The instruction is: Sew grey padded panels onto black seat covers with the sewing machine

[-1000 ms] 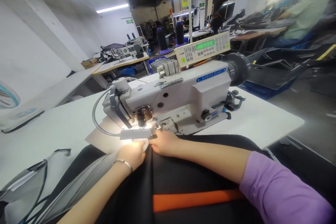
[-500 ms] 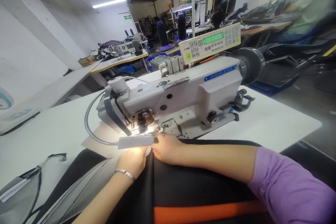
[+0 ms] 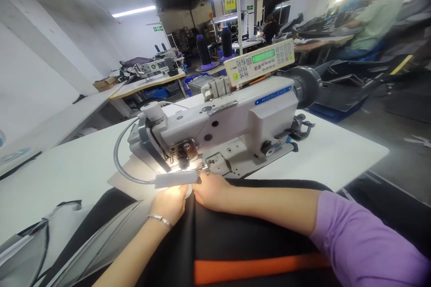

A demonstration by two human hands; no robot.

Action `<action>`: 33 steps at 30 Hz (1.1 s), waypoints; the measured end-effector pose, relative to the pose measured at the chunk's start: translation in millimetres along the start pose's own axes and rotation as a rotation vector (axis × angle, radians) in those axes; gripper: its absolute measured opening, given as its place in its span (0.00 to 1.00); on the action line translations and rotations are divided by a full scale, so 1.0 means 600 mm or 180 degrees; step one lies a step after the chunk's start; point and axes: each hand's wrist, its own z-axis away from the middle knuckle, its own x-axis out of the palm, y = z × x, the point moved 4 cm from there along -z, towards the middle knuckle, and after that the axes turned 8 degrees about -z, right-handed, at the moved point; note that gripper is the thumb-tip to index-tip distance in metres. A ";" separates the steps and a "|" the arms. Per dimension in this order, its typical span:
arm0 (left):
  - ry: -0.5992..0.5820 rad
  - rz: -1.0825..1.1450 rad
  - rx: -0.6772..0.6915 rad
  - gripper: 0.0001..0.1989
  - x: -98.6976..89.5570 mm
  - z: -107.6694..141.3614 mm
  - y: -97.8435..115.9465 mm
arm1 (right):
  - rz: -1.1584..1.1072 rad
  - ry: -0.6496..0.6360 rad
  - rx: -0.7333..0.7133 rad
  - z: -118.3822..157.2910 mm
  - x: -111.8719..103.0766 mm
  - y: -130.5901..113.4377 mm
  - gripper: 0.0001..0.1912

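Note:
A white sewing machine [image 3: 232,116] stands across the middle of the view, its needle area brightly lit. Just in front of that area, my left hand [image 3: 168,204] is closed on the edge of a black fabric piece [image 3: 235,228], its fingertips partly behind the small grey lamp [image 3: 175,180]. My right hand [image 3: 212,191] grips the same fabric close beside it, fingers bent and partly hidden. The fabric drapes toward me over the table's front, with an orange strip [image 3: 249,270] across it. Grey mesh material [image 3: 101,233] lies under my left forearm.
The white tabletop [image 3: 350,148] extends on both sides of the machine. A control panel [image 3: 261,63] sits on top, with black thread cones [image 3: 203,51] behind. More mesh pieces [image 3: 23,246] lie at left. A person in a light green top [image 3: 379,20] sits at the back right.
The camera view has shifted slightly, so the background sits lower and farther left. Both hands keep nearly the same place at the machine, still holding the fabric.

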 end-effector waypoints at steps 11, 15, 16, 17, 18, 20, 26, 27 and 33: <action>0.0438 -0.0145 0.0102 0.20 -0.024 0.011 0.018 | 0.0118 0.0113 0.0249 0.011 -0.009 -0.018 0.19; 0.0535 -0.0212 -0.0069 0.22 -0.037 0.056 0.001 | 0.0192 0.0094 0.0228 0.040 -0.033 -0.021 0.19; 0.0536 -0.0244 -0.0195 0.23 -0.037 0.078 -0.020 | 0.0203 0.0072 0.0225 0.056 -0.043 -0.013 0.20; 0.0509 -0.0283 -0.0370 0.25 -0.036 0.105 -0.048 | 0.0202 0.0014 0.0251 0.075 -0.054 0.000 0.22; 0.0439 -0.0323 -0.0594 0.27 -0.034 0.137 -0.084 | 0.0201 -0.0031 0.0287 0.097 -0.066 0.019 0.25; 0.0158 -0.0389 -0.1111 0.28 -0.030 0.208 -0.171 | 0.0175 -0.0099 0.0411 0.148 -0.090 0.070 0.28; -0.0570 -0.0459 -0.1618 0.09 -0.098 0.382 -0.330 | -0.0694 -0.0141 0.1080 0.304 -0.120 0.228 0.29; -0.0513 -0.0526 -0.1593 0.11 -0.120 0.400 -0.313 | -0.0883 -0.0166 0.1141 0.323 -0.116 0.234 0.29; -0.1054 0.0237 -0.0614 0.08 -0.105 0.473 0.013 | -0.1984 -0.0535 0.0857 0.394 -0.078 0.121 0.44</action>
